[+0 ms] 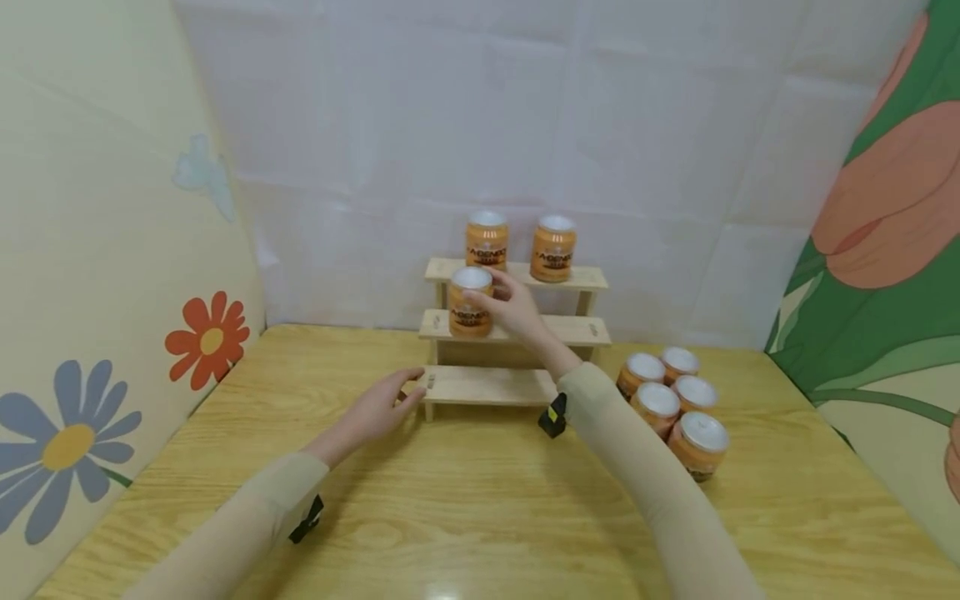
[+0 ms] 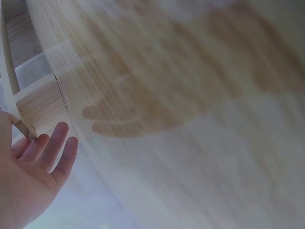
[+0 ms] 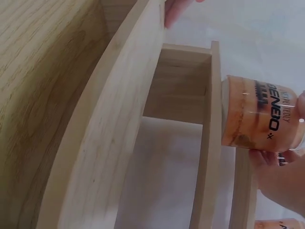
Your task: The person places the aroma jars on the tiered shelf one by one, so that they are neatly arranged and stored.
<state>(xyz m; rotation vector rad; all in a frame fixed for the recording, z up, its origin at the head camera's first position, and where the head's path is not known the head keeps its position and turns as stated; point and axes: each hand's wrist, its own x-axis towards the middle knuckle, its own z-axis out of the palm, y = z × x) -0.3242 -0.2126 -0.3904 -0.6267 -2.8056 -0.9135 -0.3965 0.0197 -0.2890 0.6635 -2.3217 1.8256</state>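
A three-tier wooden stand (image 1: 491, 385) stands on the table. My right hand (image 1: 517, 310) grips an orange can (image 1: 469, 310) by its upper part, thumb in front and fingers at the far side. That can is upright at the left of the middle tier; in the right wrist view the can (image 3: 259, 113) has its base right at the plank. My left hand (image 1: 378, 407) is at the left end of the lowest tier. In the left wrist view its thumb and fingertips (image 2: 38, 143) pinch the corner of the plank (image 2: 44, 102).
Two more orange cans, a left one (image 1: 487, 240) and a right one (image 1: 553, 250), stand on the top tier. Several cans (image 1: 697, 446) are grouped on the wooden table (image 1: 465, 517) to the right. A white sheet (image 1: 525, 108) hangs behind, with flower-patterned panels (image 1: 892, 217) at both sides.
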